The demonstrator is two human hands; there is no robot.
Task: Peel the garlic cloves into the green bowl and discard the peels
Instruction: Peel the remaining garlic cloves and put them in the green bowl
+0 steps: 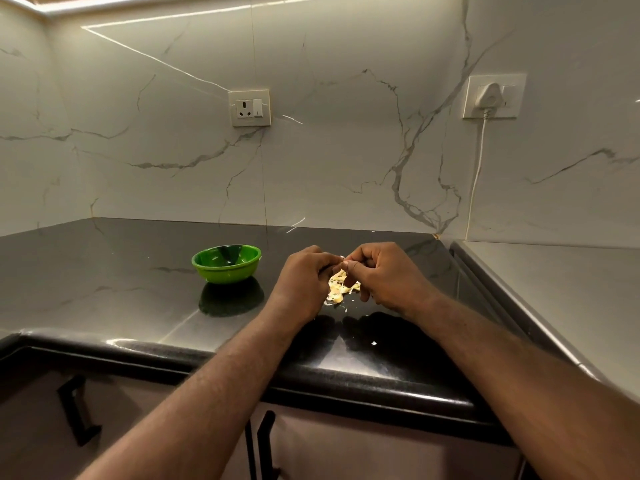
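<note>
A green bowl [225, 264] stands on the black counter [104, 271], left of my hands; nothing shows inside it. My left hand [304, 282] and my right hand [384, 277] meet above the counter, fingertips pinching a small pale garlic clove [343, 260] between them. The clove is mostly hidden by the fingers. Below the hands lies a heap of pale yellow garlic peels [337, 289] on the counter. A single white scrap [373, 343] lies nearer the front edge.
The counter turns a corner, with a lighter worktop [554, 282] to the right. A marble wall behind carries a socket [249, 108] and a plugged-in white cable [479, 157]. Cabinet doors with black handles [78, 407] sit below the front edge.
</note>
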